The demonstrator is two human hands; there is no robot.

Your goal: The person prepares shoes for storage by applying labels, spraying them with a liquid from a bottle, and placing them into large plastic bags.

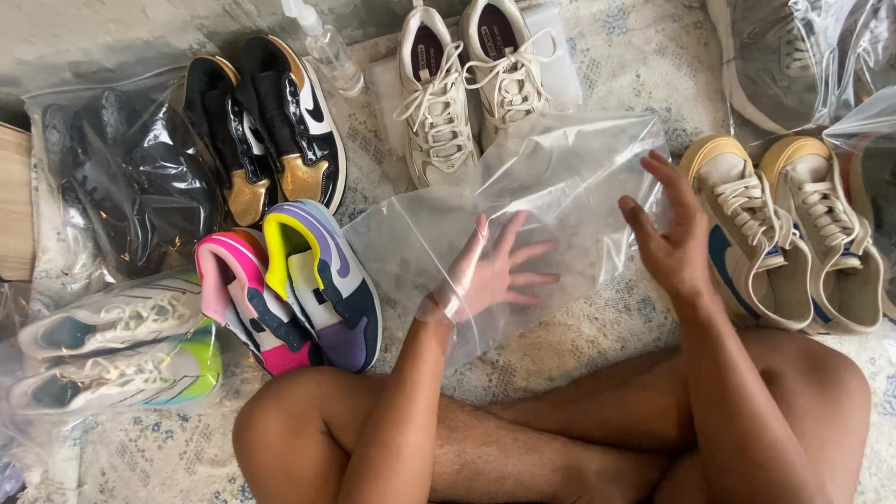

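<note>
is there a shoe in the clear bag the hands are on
No, the clear bag holds only the left hand, inside it; the right hand touches its edge.

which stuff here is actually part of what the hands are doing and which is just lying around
In hand:
- clear plastic bag, open
- left hand, inside the bag
- right hand, at the bag's edge

Lying about:
- white sneakers
- tan sneakers
- pink, yellow and navy sneakers
- black and gold sneakers
- bagged black shoes
- bagged white and green sneakers
- spray bottle

Left hand point(495, 269): palm down, fingers spread flat.
Right hand point(670, 233): raised edge-on, fingers extended, open.
</note>
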